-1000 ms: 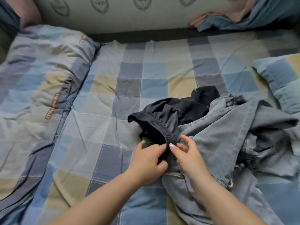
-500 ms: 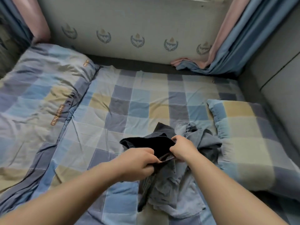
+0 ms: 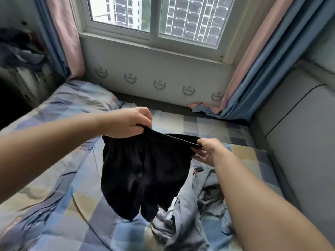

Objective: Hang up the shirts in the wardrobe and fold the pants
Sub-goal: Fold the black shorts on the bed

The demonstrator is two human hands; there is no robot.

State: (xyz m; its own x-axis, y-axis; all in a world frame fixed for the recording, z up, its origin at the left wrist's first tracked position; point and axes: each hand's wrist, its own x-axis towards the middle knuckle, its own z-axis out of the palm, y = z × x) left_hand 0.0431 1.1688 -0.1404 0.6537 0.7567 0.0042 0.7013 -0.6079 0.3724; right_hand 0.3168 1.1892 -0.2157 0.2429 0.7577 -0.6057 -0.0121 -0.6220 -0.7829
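A pair of black pants hangs in the air above the bed, stretched by its waistband. My left hand grips the waistband's left end. My right hand pinches the right end, a little lower. The legs dangle down to just above the bedding. Under and to the right of them lies a crumpled grey-blue garment on the checked bedsheet. No wardrobe shows in this view.
A rolled checked duvet lies along the bed's left side. A checked pillow sits at the right. Beyond the bed are a wall, a window and pink-and-blue curtains. A grey padded panel borders the right.
Both hands lifted the black pants off the pile and pulled the waistband apart, so the pants now hang free. My view tilted up to take in the window.
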